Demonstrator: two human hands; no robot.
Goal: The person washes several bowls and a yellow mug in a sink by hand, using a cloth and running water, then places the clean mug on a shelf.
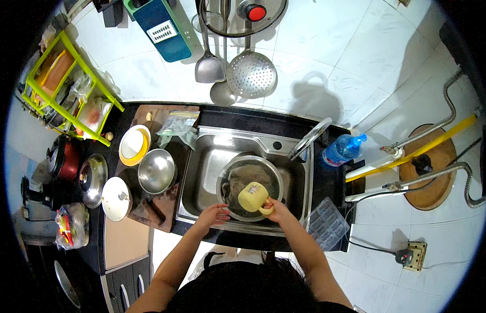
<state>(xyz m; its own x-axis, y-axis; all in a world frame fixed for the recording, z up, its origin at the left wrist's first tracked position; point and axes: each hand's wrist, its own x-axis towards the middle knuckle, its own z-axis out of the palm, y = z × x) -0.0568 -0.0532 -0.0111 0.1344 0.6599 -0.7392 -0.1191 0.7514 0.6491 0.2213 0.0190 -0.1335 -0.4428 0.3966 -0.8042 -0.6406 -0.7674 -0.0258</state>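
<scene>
My right hand (276, 210) grips a yellow mug (251, 195) by its handle. The mug, which bears a small printed picture, is tilted over a round metal basin (279, 176). That basin stands inside the stainless steel sink (206, 156) and holds water, with a brownish cloth-like thing (243, 176) in it that I cannot make out clearly. To the left of the mug, my left hand (215, 216) hovers by the basin's near rim with its fingers apart and nothing in them.
A chrome faucet (309, 139) rises at the sink's right, beside a blue pump bottle (341, 150) and a clear plastic tray (328, 225). Leftward, a wooden board (139, 113) bears a steel bowl (157, 171), stacked dishes (134, 144), a plastic bag (178, 125) and a cleaver (153, 211).
</scene>
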